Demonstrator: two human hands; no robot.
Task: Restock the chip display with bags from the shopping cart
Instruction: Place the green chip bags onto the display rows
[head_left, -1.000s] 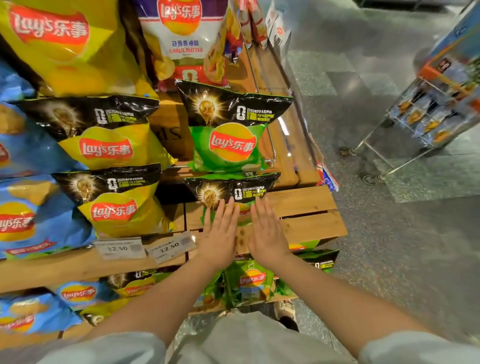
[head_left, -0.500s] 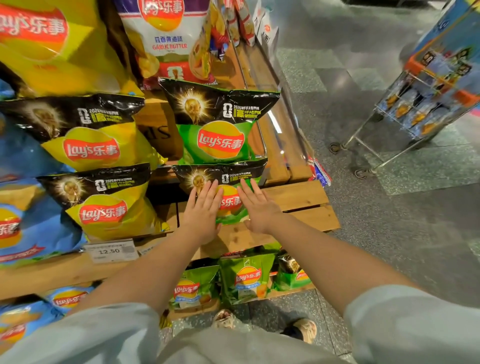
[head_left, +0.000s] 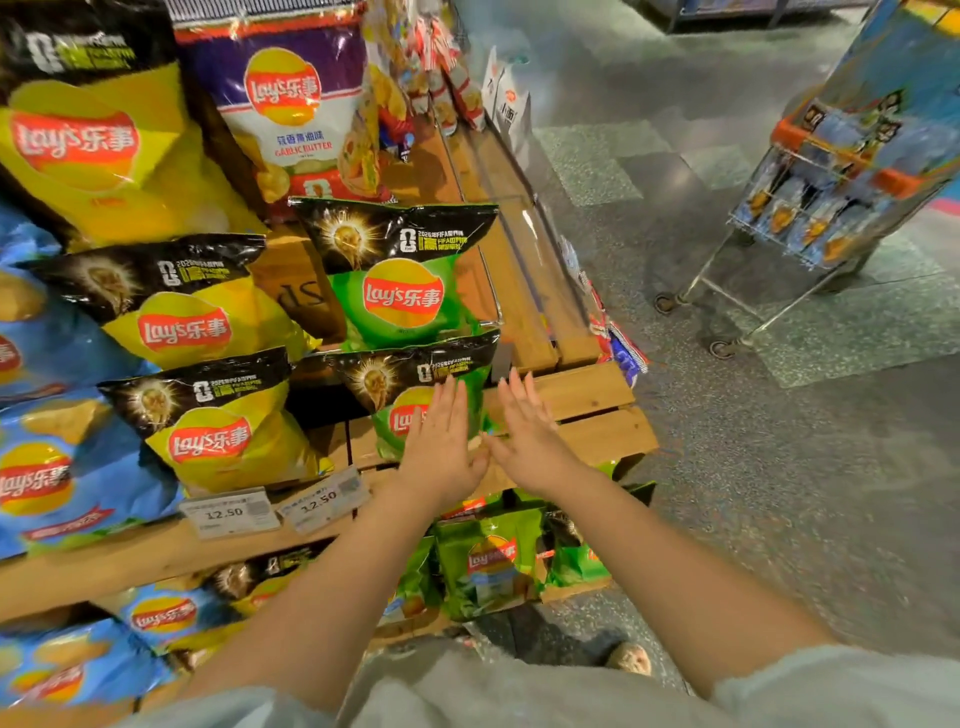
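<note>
Presently: green chip bag (head_left: 410, 395), lower of two green bags, on the wooden display shelf (head_left: 576, 415), lying under and ahead of the left hand (head_left: 441, 441) and just left of the right hand (head_left: 524, 431). Both hands flat, fingers straight and together; the left rests on the bag's face, while the right appears to lie beside its edge, contact unclear in the blur. Orientation: long axis runs up the shelf's slope, black top band away from the hands, logo facing out. Handling: press lightly, square it beneath the upper green bag (head_left: 400, 280). Shopping cart (head_left: 826, 208) stands well off beyond the right hand.
</note>
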